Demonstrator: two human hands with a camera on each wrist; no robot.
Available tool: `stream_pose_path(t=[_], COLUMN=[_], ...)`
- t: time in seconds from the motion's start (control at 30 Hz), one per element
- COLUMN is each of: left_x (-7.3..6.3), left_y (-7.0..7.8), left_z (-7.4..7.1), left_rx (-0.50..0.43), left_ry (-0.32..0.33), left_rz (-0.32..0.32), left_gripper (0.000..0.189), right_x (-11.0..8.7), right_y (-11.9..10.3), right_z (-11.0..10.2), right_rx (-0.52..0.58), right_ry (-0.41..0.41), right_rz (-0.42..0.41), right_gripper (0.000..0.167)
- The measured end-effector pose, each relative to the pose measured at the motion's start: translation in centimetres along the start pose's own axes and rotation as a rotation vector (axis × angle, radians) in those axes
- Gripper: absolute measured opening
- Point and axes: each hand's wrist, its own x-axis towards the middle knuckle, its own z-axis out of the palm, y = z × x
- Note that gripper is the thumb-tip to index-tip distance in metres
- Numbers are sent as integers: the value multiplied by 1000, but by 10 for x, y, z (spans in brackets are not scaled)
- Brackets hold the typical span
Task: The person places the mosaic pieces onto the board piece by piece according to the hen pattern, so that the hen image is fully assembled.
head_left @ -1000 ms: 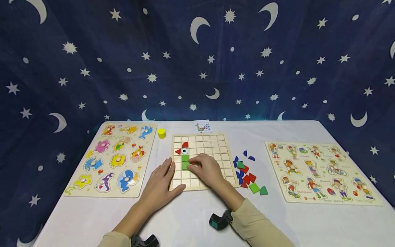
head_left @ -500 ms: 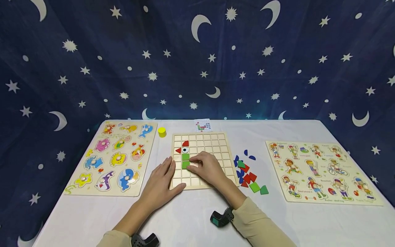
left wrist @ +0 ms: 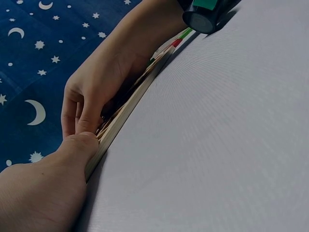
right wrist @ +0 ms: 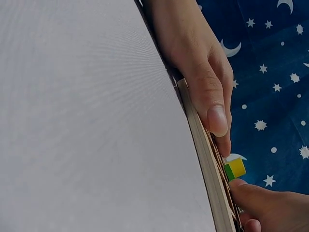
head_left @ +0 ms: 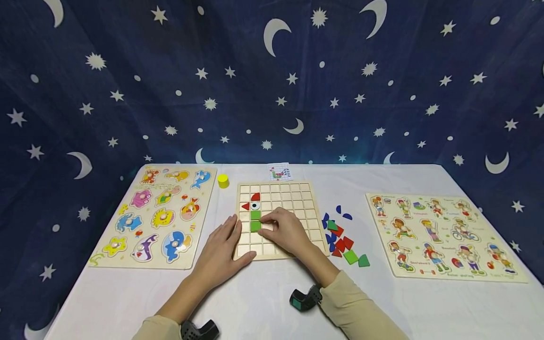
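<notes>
A wooden grid board [head_left: 293,198] lies at the middle of the table. My left hand [head_left: 218,252] rests at its front left corner, fingers extended along the left edge and thumb by the front edge. My right hand [head_left: 286,232] reaches over the board, thumb and index finger pinching the lower green square [head_left: 255,226] at its right side. Directly above it sits another green square [head_left: 255,215], then an eye tile [head_left: 255,206] with a red triangle [head_left: 246,206] beside it and a red quarter-round [head_left: 255,197] above. In the right wrist view, green [right wrist: 228,172] shows at my right thumb tip.
Blue, red and green pieces [head_left: 341,245] lie loose right of the board. A pattern card [head_left: 280,172] lies behind it, and a yellow cylinder [head_left: 223,181] stands back left. An animal puzzle [head_left: 146,226] lies left, a sports puzzle [head_left: 442,236] right.
The head view has shifted slightly. Both hands keep nearly the same places on the board, the right one still at the lower green square.
</notes>
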Motion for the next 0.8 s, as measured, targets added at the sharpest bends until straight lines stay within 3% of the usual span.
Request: stream_pose_path(t=[0.8], left_x=[0], left_y=[1], left_z=[-2], left_rx=[-5], left_ry=[-12], left_rz=[-6], left_gripper=[86], right_x=[1], right_y=[-2], right_z=[1], right_rx=[2], right_ry=[12], right_rz=[29], right_gripper=[27])
